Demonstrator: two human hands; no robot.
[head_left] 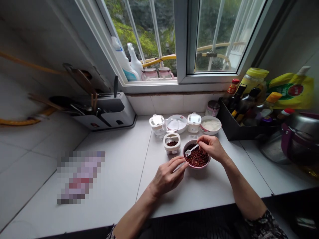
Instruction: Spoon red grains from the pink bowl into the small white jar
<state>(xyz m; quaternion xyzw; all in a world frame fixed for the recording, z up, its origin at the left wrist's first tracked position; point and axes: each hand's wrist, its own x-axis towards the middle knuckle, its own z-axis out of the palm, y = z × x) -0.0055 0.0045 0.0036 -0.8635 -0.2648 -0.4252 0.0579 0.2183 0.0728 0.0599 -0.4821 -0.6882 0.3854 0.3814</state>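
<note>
White tiled surface (119, 179) under a barred window (180, 43). Black box (230, 129) at right holds bottles; a metal pot (302, 132) with a purple handle sits nearer. Grey utensil holder (113, 119) at back left. Yellow pouch (276, 94) behind the box: red oval emblem on green, lettering too blurred to read. A pixelated patch (81, 176) on the left hides whatever lies there.

Hands: apart, one either side of the near bowl. Left hand (168, 176): fingers extended, slightly spread, tips at the bowl's left rim; contact appears light. Right hand (211, 147): thumb and fingers pinched on the handle of a small spoon, covering part of the far right rim.

Near bowl (197, 168): at centre right of the surface, filled with dark red pieces (200, 158). Two further bowls behind, the right one (211, 133) with white contents. Open clear container (171, 151) just left of the near bowl, similar pieces inside; small label, illegible. White spoon (191, 150): tilted, scoop over the pieces.
</note>
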